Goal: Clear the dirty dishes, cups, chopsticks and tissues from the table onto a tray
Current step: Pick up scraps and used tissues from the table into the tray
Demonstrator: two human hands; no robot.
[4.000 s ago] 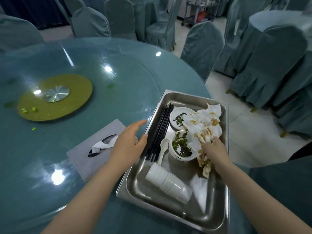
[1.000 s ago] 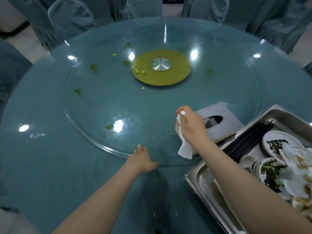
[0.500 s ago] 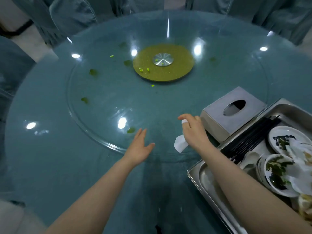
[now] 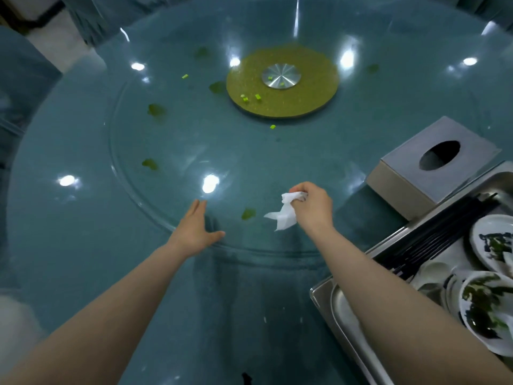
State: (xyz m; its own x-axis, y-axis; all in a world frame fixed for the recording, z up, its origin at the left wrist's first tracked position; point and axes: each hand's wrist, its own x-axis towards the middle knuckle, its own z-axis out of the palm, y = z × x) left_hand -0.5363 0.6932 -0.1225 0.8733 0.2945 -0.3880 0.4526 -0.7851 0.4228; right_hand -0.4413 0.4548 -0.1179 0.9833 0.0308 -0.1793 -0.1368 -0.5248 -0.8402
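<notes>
Restaurant banquet hall: big round table [image 4: 69, 245] under teal cloth, glass lazy Susan [image 4: 166, 140] at centre, covered chairs [image 4: 25, 79] around it, steel bussing tray [image 4: 349, 323] at table's right edge.

Tissue [image 4: 283, 213] in right hand [image 4: 313, 208]

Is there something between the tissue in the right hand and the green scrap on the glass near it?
Nothing visible. The tissue hangs from the right hand beside the green scrap, with only bare glass between them.
</notes>
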